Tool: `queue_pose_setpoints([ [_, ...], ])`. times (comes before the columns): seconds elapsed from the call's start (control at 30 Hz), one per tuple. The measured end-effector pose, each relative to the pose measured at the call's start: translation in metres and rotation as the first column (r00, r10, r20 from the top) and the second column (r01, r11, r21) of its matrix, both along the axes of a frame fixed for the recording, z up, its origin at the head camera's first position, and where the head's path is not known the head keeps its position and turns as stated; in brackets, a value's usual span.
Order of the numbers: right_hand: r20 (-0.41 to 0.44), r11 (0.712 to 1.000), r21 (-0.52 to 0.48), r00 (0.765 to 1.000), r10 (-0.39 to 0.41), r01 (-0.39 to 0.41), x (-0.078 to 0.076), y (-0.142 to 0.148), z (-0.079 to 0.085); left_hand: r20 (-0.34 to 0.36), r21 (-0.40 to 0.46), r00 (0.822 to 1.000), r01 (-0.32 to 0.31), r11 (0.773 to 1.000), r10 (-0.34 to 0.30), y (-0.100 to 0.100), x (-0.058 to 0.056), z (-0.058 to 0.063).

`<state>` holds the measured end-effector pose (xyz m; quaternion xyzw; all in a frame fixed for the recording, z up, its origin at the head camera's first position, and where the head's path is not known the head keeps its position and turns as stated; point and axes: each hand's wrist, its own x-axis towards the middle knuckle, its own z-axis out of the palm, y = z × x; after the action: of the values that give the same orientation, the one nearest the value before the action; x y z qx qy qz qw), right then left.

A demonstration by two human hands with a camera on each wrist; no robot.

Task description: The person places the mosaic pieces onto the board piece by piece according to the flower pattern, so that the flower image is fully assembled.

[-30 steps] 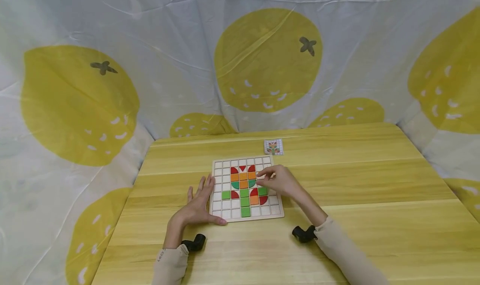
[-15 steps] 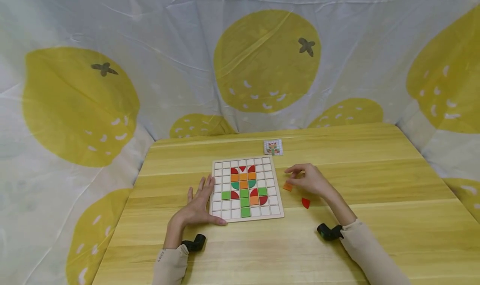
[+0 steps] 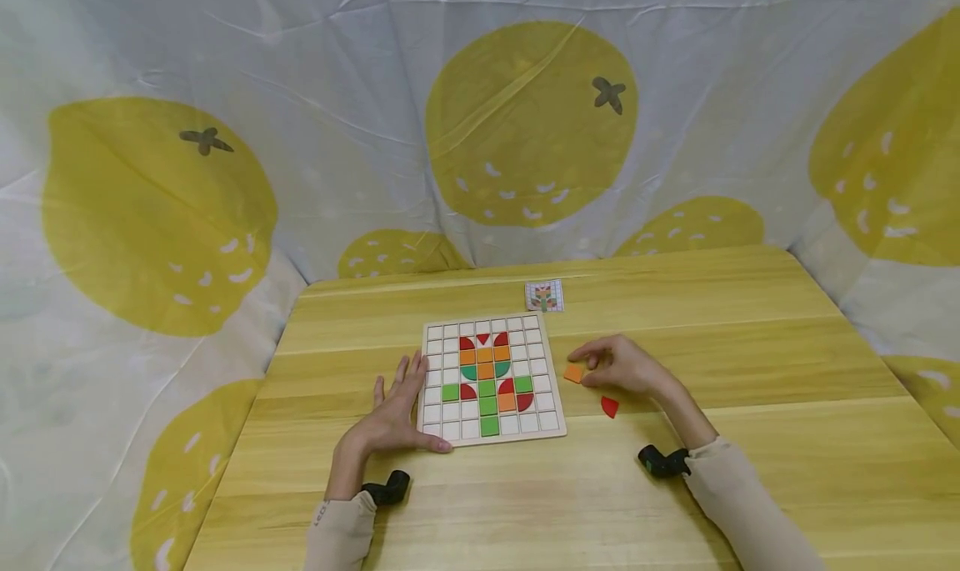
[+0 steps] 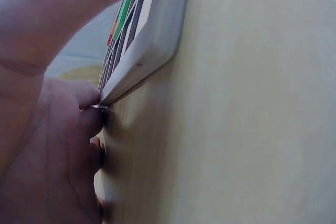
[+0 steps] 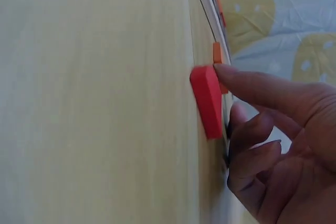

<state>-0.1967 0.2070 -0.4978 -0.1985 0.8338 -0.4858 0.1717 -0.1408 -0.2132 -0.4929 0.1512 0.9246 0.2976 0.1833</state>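
Observation:
A square wooden grid board (image 3: pixel 551 421) holds red, orange and green tiles in a flower-like pattern. My left hand (image 3: pixel 393 413) rests at its left side, fingers extended against the left edge and thumb along the near edge. In the left wrist view, the thumb (image 4: pixel 68 9) reaches over the board's corner (image 4: pixel 157 51). Right of the board, my right hand (image 3: pixel 622 367) has thumb and index finger at opposite edges of an orange square tile (image 3: pixel 572 373) on the table. In the right wrist view, the orange tile (image 5: pixel 217 52) is partly hidden behind the thumb.
A red quarter-round tile (image 3: pixel 610 407) lies on the table just nearer than the right hand. Behind the board lies a small pattern card (image 3: pixel 544 296). The wooden table (image 3: pixel 510 504) ends at a lemon-print cloth (image 3: pixel 360 179).
My right hand has moved right, off the board, to the orange tile; its thumb now meets the tile's right side. The loose tiles have come into view. The left hand stays at the board.

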Motion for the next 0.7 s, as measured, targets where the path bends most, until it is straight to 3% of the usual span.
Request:
queue_pose_setpoints([
  [0.7, 0.037, 0.997, 0.078, 0.999, -0.018, 0.015, 0.007, -0.018, 0.004, -0.001, -0.012, 1.0, -0.006, 1.0, 0.006, 0.001, -0.001, -0.002],
])
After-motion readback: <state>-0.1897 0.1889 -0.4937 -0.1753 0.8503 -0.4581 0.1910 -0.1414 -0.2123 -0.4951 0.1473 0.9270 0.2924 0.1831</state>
